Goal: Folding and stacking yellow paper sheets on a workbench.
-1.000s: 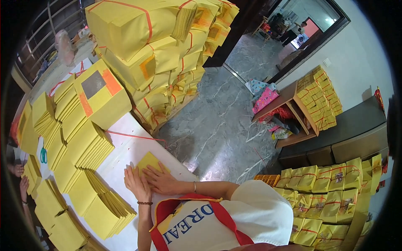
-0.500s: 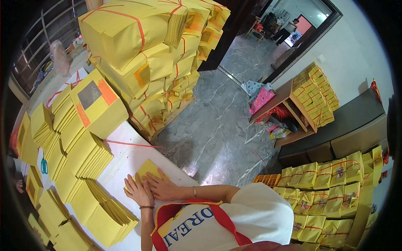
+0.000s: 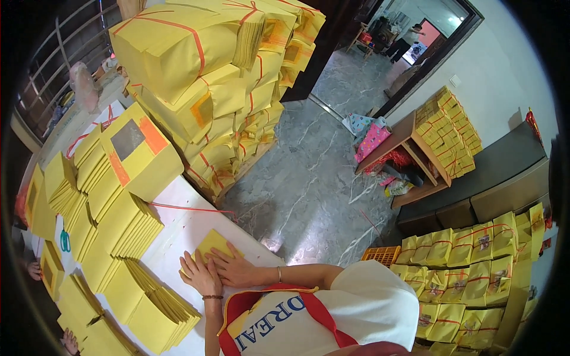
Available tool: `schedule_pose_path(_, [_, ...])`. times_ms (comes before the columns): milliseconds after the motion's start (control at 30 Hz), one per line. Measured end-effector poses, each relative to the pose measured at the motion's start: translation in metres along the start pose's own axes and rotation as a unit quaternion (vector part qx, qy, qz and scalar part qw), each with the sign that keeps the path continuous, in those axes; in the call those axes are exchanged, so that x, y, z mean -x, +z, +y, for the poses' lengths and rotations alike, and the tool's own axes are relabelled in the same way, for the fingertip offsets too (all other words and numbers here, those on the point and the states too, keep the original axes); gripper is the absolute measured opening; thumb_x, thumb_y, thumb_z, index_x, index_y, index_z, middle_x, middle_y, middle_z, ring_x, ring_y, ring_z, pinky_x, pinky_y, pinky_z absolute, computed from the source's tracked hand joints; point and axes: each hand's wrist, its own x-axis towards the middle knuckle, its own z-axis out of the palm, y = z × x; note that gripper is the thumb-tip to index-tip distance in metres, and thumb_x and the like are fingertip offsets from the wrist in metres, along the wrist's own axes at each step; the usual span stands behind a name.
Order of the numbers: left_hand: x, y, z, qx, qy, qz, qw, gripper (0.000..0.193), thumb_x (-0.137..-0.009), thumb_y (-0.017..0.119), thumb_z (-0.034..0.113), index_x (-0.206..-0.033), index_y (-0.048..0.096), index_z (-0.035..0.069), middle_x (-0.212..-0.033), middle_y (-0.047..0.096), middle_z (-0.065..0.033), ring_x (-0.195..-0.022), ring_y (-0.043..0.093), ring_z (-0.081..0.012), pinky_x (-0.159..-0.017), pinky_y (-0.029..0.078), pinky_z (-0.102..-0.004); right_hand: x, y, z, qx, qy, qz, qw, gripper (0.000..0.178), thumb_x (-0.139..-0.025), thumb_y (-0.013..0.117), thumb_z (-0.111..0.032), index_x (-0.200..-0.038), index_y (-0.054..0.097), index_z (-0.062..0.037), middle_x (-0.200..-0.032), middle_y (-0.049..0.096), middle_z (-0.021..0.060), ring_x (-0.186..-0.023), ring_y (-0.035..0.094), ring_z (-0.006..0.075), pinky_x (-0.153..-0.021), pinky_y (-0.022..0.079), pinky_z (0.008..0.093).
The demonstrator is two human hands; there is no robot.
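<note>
A small stack of yellow paper sheets [image 3: 211, 244] lies on the white table [image 3: 178, 228], near its right edge. My left hand [image 3: 200, 276], with a bead bracelet at the wrist, lies flat on the stack's near part, fingers spread. My right hand [image 3: 234, 270], with a thin bangle, rests palm down beside it and covers the sheet's right side. Neither hand grips anything. My white shirt and red apron fill the lower middle of the picture.
Fanned piles of yellow envelopes [image 3: 119, 228] cover the table to the left. Teal-handled scissors [image 3: 64, 240] lie among them. Tied yellow bundles [image 3: 208, 77] tower behind, and more fill a shelf [image 3: 442, 130] and the floor at right [image 3: 469, 261]. Another person's hands [image 3: 32, 270] show at the left edge.
Both hands stay pressed on the yellow sheets, shifting only slightly. The view has drifted a little, so the piles sit lower and further right.
</note>
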Motion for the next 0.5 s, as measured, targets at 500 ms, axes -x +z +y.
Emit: schedule_pose_path(500, [-0.0017,-0.0048,0.0042,0.006,-0.012,-0.001,1.000,0.045,-0.090,0.045,0.033,-0.128,0.046,0.010,-0.142,0.028,-0.0140,-0.133,0.019,-0.0320,-0.105,0.011,-0.0527,0.0006,0.0012,0.0012,0.004,-0.006,0.013,1.000,0.054,-0.086,0.046,-0.038,-0.127,0.044,-0.0032,-0.137,0.036,0.0160,-0.133,0.024,0.0327,-0.102,0.006,0.0636])
